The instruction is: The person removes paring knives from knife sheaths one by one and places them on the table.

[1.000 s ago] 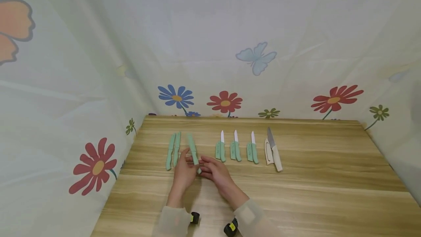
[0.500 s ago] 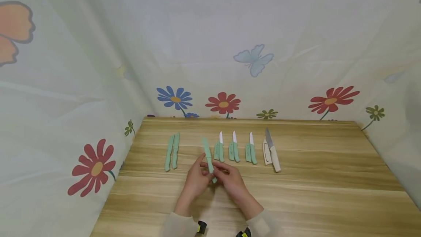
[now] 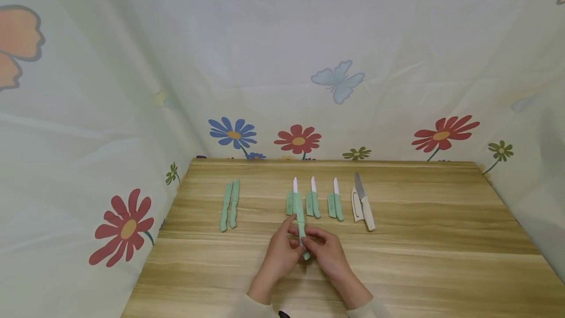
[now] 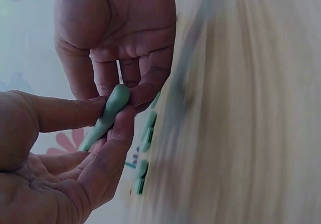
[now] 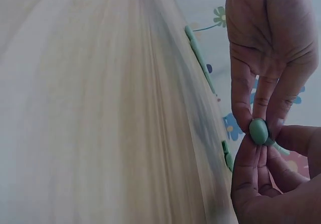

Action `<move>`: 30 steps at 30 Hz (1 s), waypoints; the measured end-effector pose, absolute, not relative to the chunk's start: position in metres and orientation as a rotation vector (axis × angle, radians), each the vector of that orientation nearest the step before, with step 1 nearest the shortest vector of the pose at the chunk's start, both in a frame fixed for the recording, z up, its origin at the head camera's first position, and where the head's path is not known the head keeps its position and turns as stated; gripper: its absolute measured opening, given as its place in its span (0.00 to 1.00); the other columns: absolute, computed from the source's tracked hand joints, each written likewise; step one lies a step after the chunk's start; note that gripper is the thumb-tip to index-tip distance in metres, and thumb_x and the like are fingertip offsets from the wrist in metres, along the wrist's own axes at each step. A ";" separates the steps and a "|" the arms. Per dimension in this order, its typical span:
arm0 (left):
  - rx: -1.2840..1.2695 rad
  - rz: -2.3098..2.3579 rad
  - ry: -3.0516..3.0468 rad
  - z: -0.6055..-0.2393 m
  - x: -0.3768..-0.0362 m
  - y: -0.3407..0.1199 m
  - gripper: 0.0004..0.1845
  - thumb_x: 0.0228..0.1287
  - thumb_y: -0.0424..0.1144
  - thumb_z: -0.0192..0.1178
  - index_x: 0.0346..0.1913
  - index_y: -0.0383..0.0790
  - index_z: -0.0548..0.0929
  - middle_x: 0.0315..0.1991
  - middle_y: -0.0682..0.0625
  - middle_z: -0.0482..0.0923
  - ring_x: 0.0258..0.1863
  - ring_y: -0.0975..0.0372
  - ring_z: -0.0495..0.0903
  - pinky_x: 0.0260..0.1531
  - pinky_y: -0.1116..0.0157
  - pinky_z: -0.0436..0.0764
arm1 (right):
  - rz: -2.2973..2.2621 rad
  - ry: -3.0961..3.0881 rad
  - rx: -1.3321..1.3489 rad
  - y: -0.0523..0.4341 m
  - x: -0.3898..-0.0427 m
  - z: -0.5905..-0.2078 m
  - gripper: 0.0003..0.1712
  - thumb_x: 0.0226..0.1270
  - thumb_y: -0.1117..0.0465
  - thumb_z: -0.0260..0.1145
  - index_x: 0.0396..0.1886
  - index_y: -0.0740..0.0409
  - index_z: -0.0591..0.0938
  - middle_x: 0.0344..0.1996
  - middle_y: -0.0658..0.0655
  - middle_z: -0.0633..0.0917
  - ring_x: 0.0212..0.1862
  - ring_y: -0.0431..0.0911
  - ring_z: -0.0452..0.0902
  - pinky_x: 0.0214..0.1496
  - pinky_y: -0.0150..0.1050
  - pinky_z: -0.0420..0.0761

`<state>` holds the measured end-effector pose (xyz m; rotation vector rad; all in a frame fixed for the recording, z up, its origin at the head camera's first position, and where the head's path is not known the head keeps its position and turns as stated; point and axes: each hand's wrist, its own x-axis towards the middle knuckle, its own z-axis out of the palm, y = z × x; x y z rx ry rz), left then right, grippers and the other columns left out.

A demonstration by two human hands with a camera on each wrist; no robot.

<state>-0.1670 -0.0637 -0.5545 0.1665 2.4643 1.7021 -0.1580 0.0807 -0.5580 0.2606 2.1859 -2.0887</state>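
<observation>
A green knife (image 3: 298,210), its blade covered by a green sheath, is held above the wooden table with its tip pointing away. My left hand (image 3: 282,251) pinches the handle from the left between thumb and fingers. From the right, my right hand (image 3: 327,253) also pinches the handle near its end. The left wrist view shows the rounded handle (image 4: 111,111) between both hands' fingertips. In the head view the held knife partly covers a bare-bladed green knife (image 3: 295,185) behind it, with its sheath (image 3: 289,204) alongside.
Two sheathed green knives (image 3: 235,203) lie at the left. Right of the hands lie two unsheathed green knives (image 3: 315,200) (image 3: 338,202) beside their sheaths. Farther right is a larger white-handled knife (image 3: 368,212) with its white sheath (image 3: 357,205). A flowered curtain (image 3: 375,112) stands behind the table (image 3: 419,239).
Both hands have moved right and toward the body, bringing the sheathed green knife from beside the left pair to in front of the first unsheathed knife. The right hand has come onto the handle.
</observation>
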 end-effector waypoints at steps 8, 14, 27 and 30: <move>0.195 1.677 2.477 -0.558 -0.161 -0.052 0.45 0.56 0.23 0.71 0.77 0.39 0.65 0.50 0.46 0.79 0.37 0.66 0.81 0.31 0.71 0.82 | -2.079 2.166 0.313 0.093 -0.149 -0.558 0.17 0.67 0.70 0.70 0.54 0.72 0.83 0.39 0.61 0.88 0.38 0.42 0.82 0.36 0.31 0.83; 0.214 1.658 2.441 -0.561 -0.155 -0.045 0.46 0.56 0.22 0.70 0.78 0.42 0.65 0.50 0.47 0.78 0.38 0.66 0.81 0.31 0.71 0.82 | -2.058 2.149 0.361 0.101 -0.142 -0.561 0.17 0.67 0.69 0.70 0.54 0.71 0.83 0.38 0.59 0.86 0.37 0.42 0.81 0.36 0.31 0.83; 0.322 1.627 2.376 -0.562 -0.159 -0.042 0.43 0.61 0.26 0.68 0.78 0.46 0.65 0.51 0.49 0.79 0.40 0.68 0.82 0.32 0.70 0.83 | -2.087 2.102 0.352 0.115 -0.136 -0.561 0.18 0.69 0.70 0.68 0.56 0.72 0.81 0.40 0.60 0.85 0.37 0.42 0.81 0.36 0.34 0.85; 0.313 1.628 2.361 -0.562 -0.165 -0.043 0.39 0.63 0.27 0.62 0.78 0.43 0.66 0.51 0.50 0.79 0.40 0.67 0.81 0.32 0.70 0.82 | -2.087 2.099 0.364 0.117 -0.136 -0.562 0.18 0.69 0.70 0.68 0.56 0.73 0.80 0.40 0.59 0.85 0.37 0.43 0.81 0.35 0.34 0.85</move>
